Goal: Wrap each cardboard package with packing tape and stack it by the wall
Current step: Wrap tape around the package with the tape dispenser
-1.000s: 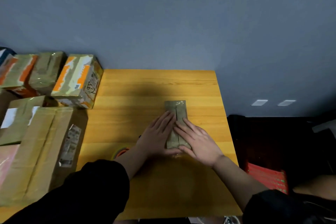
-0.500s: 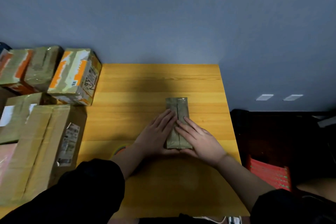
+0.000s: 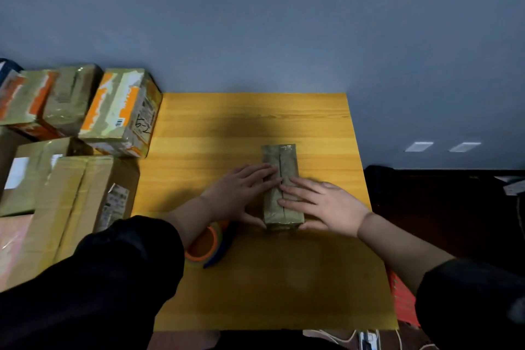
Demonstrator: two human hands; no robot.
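While the package (image 3: 279, 167) is lying on the table (image 3: 255, 122), both hands are pressing it. The left hand (image 3: 238, 193) and right hand (image 3: 326, 204) are keeping fingers straight, flat.

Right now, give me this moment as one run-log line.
stage: pressing tape flat | package: on table, glossy | left hand: flat on it | right hand: flat on it | tape roll: under left forearm | not yet stacked

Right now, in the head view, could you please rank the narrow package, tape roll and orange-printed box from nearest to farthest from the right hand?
1. Narrow package: under the right hand.
2. Tape roll: left, near edge.
3. Orange-printed box: far left, by the wall.
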